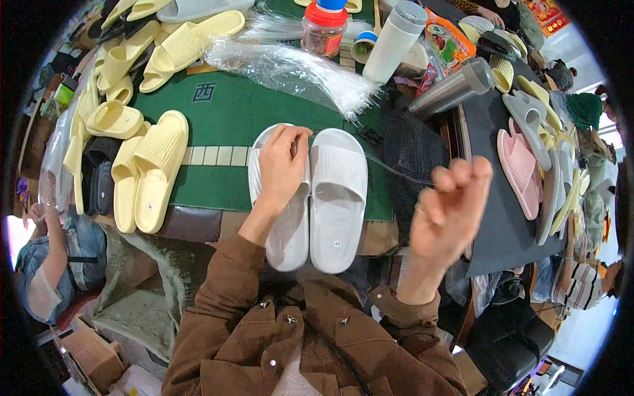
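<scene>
A pair of light grey slide slippers lies side by side in front of me, toes pointing away. My left hand (284, 158) rests over the strap and toe of the left grey slipper (284, 231), fingers bent and closed at its inner edge, covering most of that strap. The right grey slipper (338, 198) shows whole, with a small round white sticker at its heel. My right hand (452, 204) is raised off to the right, slightly blurred, fingers curled. A thin clear strand (399, 173) runs from beside the right slipper's strap to those fingers.
A bundle of clear plastic strands (297, 69) lies across the green mat (218, 132). Pale yellow slippers (158, 171) crowd the left. Behind stand a red-lidded jar (323, 33), a white tumbler (395, 43) and a steel flask (452, 87). Pink slippers (517, 171) lie on the right-hand table.
</scene>
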Motion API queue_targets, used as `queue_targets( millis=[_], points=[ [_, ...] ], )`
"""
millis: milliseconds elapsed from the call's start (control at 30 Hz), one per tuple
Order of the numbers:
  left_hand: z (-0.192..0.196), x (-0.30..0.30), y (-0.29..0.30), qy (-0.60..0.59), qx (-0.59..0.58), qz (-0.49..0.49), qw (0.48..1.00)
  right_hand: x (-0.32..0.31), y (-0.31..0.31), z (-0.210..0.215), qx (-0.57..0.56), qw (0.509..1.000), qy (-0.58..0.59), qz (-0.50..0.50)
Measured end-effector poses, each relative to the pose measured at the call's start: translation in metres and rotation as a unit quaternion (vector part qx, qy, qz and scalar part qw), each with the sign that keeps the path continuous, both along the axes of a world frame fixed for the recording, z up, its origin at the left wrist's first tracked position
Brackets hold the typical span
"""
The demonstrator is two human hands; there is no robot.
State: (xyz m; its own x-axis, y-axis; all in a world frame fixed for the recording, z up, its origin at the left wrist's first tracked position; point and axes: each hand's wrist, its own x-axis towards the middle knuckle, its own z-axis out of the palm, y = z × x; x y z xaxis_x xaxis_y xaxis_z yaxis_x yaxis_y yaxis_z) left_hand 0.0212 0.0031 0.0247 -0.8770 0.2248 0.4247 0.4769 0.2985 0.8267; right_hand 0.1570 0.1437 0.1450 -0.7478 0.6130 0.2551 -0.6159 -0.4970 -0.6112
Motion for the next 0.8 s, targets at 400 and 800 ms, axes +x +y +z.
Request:
queue_targets(
  millis=[400, 800],
  points=[
    [0.016, 0.002, -0.012, -0.011, 0.001, -0.004, 1.000, 0.154, 0.089, 0.004, 0.218, 0.823, -0.057, -0.522],
    [0.035, 0.104, -0.069, 0.033, -0.186, -0.099, 0.977, 0.134, 0.109, -0.017, 0.425, 0.560, -0.357, -0.615]
  ],
)
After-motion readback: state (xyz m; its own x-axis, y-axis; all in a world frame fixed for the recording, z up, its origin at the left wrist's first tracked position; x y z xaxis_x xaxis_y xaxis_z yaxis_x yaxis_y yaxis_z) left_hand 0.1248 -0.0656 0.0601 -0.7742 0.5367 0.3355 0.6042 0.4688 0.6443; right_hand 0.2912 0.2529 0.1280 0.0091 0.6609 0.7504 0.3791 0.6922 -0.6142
